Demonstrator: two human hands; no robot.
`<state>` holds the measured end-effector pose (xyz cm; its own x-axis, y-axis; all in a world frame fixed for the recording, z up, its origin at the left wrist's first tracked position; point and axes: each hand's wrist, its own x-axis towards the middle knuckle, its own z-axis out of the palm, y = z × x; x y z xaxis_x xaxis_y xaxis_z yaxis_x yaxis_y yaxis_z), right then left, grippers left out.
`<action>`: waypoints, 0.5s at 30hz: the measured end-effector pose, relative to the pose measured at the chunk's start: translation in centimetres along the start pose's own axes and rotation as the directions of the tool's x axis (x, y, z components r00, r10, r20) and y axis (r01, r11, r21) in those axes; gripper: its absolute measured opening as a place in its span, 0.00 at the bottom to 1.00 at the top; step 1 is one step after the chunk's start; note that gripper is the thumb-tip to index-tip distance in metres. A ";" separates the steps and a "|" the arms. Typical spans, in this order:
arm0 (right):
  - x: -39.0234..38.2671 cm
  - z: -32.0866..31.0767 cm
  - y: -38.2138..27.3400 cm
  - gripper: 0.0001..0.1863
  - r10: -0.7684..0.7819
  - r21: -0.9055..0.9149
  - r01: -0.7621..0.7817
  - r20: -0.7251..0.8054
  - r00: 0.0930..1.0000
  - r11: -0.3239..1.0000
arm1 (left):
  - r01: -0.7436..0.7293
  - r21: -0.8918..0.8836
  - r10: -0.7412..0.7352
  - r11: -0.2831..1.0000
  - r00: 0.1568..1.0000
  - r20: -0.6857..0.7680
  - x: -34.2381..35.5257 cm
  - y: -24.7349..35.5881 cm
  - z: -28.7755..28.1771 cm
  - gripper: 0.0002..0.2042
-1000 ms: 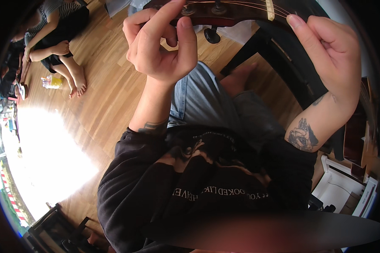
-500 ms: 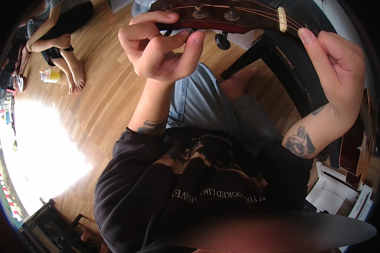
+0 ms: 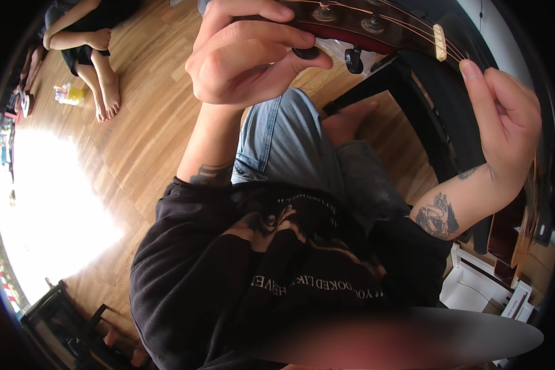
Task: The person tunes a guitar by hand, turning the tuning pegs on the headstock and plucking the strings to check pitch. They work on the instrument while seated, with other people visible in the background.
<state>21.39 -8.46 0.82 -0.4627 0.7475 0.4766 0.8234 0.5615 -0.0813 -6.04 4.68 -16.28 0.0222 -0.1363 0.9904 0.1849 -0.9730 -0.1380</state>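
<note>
A dark guitar headstock (image 3: 351,24) crosses the top of the view, with metal string posts, black tuning pegs (image 3: 353,59), copper-coloured strings and a cream nut (image 3: 439,42). My left hand (image 3: 246,58) is at its lower edge, thumb and middle finger closed on a black tuning peg knob (image 3: 305,53), another finger raised near the headstock. My right hand (image 3: 502,111) is closed, thumb and index finger pinched on a string just right of the nut.
At upper left another person (image 3: 92,61) sits barefoot on the wooden floor (image 3: 148,135), beside a yellow drink cup (image 3: 71,94). A black stand (image 3: 413,98) is under the guitar; white equipment (image 3: 475,283) lies at lower right, a black object (image 3: 61,320) at lower left.
My left hand has come down from a raised, curled pose onto the tuning peg. The headstock and my right hand have shifted right and down in the view, the pinch unchanged.
</note>
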 end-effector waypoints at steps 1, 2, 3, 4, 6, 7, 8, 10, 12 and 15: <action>0.0 0.0 0.1 0.18 -0.004 -0.005 0.004 0.001 1.000 1.000 | 0.003 0.001 -0.003 1.000 1.000 -0.024 0.2 0.3 0.5 0.26; 0.0 0.1 0.1 0.17 -0.008 -0.003 0.008 -0.002 1.000 1.000 | 0.006 0.002 -0.006 1.000 0.999 -0.048 0.4 0.5 0.8 0.25; 0.0 0.2 0.2 0.17 -0.007 -0.011 0.007 -0.004 1.000 1.000 | -0.041 0.044 0.042 0.998 0.999 -0.020 0.7 0.6 1.0 0.24; 0.0 0.1 0.2 0.17 -0.008 -0.021 0.008 -0.005 1.000 1.000 | -0.035 0.039 0.041 0.999 0.989 -0.141 0.5 0.5 2.0 0.24; 0.1 0.1 0.2 0.18 -0.005 -0.042 0.005 -0.008 1.000 0.999 | -0.030 0.030 0.039 0.999 0.931 -0.362 0.0 0.3 4.2 0.25; 0.1 0.0 0.2 0.19 -0.002 -0.048 0.001 -0.010 1.000 0.999 | 0.001 0.101 0.028 0.995 0.959 -0.281 -0.5 0.8 4.0 0.25; 0.1 0.0 0.3 0.19 -0.004 -0.048 0.004 -0.009 1.000 0.999 | 0.042 0.125 -0.003 0.991 0.954 -0.299 -0.6 1.1 4.1 0.24; 0.1 -0.1 0.2 0.19 0.003 -0.039 -0.004 -0.009 1.000 0.999 | 0.118 0.170 -0.054 0.978 0.940 -0.337 -0.3 1.5 4.6 0.22; 0.0 0.1 0.1 0.20 0.023 -0.019 -0.023 -0.013 1.000 1.000 | 0.054 0.137 -0.020 0.989 0.972 -0.235 0.2 1.3 3.6 0.22; 0.2 0.3 -0.1 0.20 0.039 0.002 -0.039 -0.025 0.999 0.999 | 0.051 0.030 -0.051 0.998 0.999 -0.005 -0.7 1.5 0.5 0.26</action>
<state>21.15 -8.28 0.63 -0.4219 0.7599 0.4945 0.8402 0.5326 -0.1016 -5.30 3.41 -17.17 0.0076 -0.0874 0.9961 0.2156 -0.9726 -0.0869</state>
